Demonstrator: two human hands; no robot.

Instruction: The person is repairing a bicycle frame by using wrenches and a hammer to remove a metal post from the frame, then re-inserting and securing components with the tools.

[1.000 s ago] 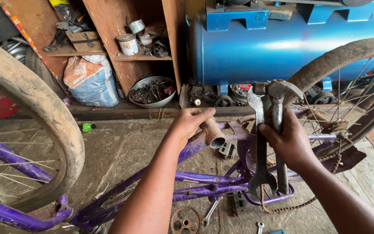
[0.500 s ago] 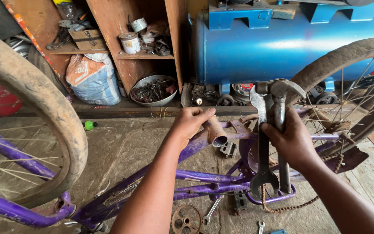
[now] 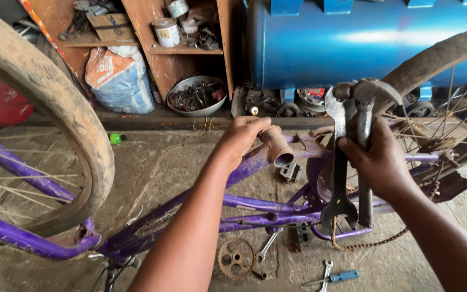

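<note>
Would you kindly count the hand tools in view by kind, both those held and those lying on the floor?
Hammer, in the right hand: 1
Large spanner, same hand: 1
Small spanners on the floor: 2
Blue-handled screwdriver: 1
Total: 5
The left hand holds no tool; it grips the purple frame.

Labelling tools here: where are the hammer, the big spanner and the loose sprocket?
hammer point(image 3: 364, 92), head view, on its metal head.
big spanner point(image 3: 339, 208), head view, lower jaw end.
loose sprocket point(image 3: 235, 258), head view, rusty toothed disc.
</note>
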